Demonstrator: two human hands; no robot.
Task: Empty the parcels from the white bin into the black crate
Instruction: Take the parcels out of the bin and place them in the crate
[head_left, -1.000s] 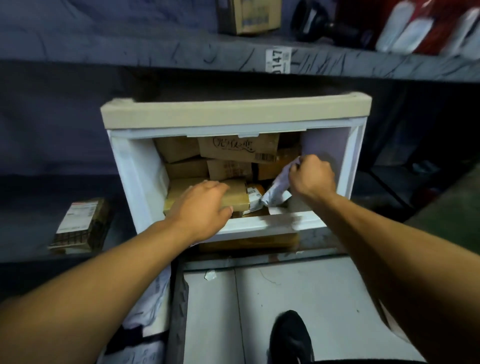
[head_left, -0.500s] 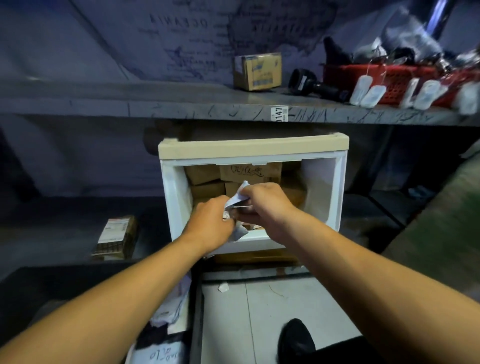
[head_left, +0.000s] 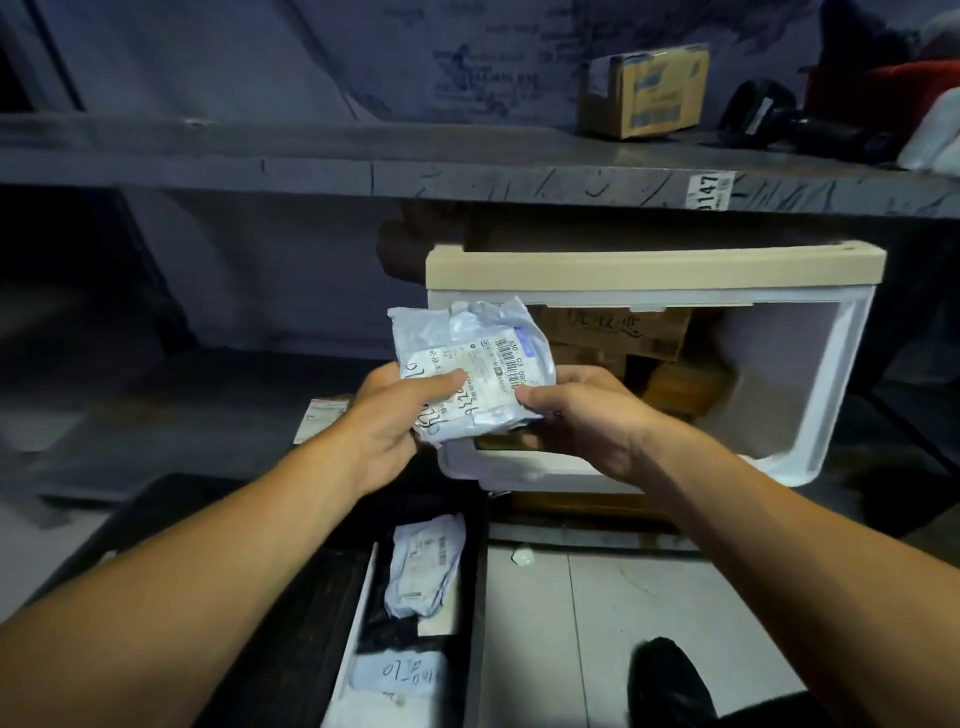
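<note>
The white plastic parcel (head_left: 470, 371) is now out of the white bin (head_left: 779, 395) and held up in front of its opening; half a second ago both hands were still inside, tugging at it. The left hand (head_left: 387, 421) pinches its lower left edge, and the right hand (head_left: 582, 415) grips its right edge. The black crate (head_left: 291, 587) sits below, already holding other parcels, so this one probably only needs lowering. Brown boxes (head_left: 639, 338) remain in the bin.

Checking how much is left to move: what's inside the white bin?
The white bin holds stacked brown cardboard boxes; hands and the held parcel hide its front-left part.
</note>
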